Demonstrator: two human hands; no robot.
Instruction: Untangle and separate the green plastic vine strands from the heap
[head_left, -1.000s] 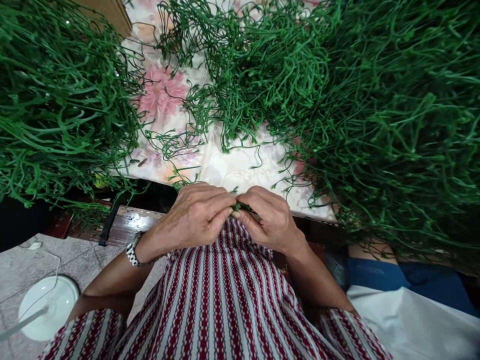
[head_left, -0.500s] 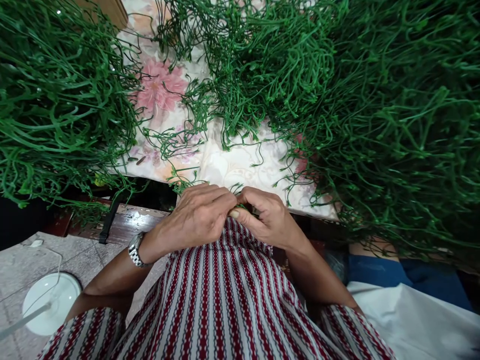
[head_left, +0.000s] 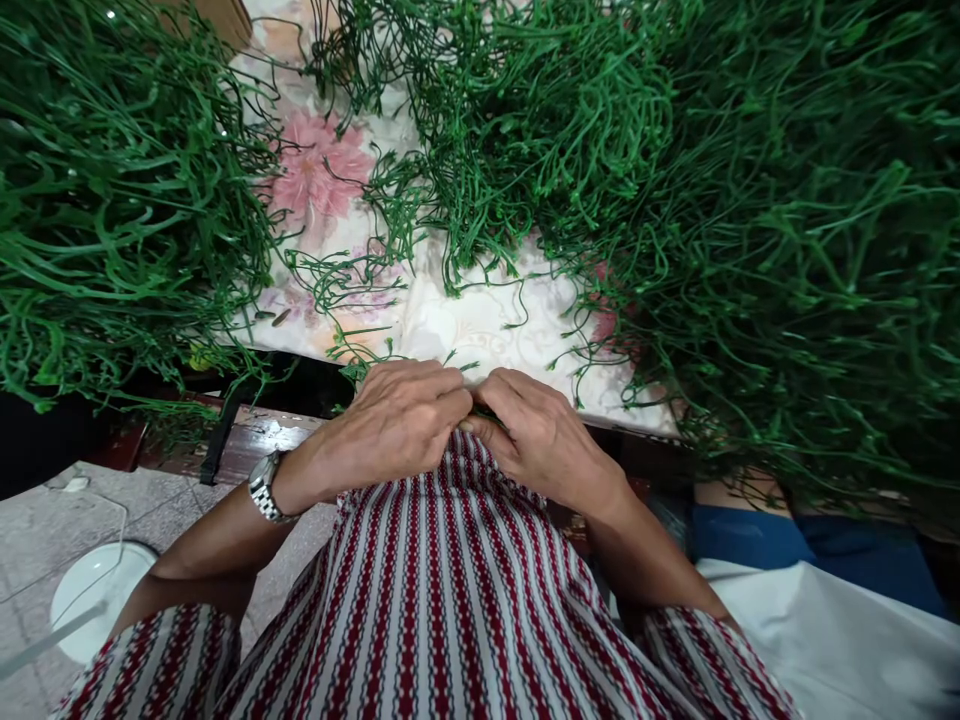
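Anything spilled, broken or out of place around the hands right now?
Nothing stands out. Both hands, left hand and right hand, pinch a small green stem; loose green strands trail off the piles onto the floral cloth.

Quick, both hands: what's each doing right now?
Left hand: closed, pinching a green stem.
Right hand: closed, pinching the same stem.

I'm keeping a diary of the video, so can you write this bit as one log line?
left hand: pinching green stem | right hand: pinching same stem | around: green stem piles, floral cloth
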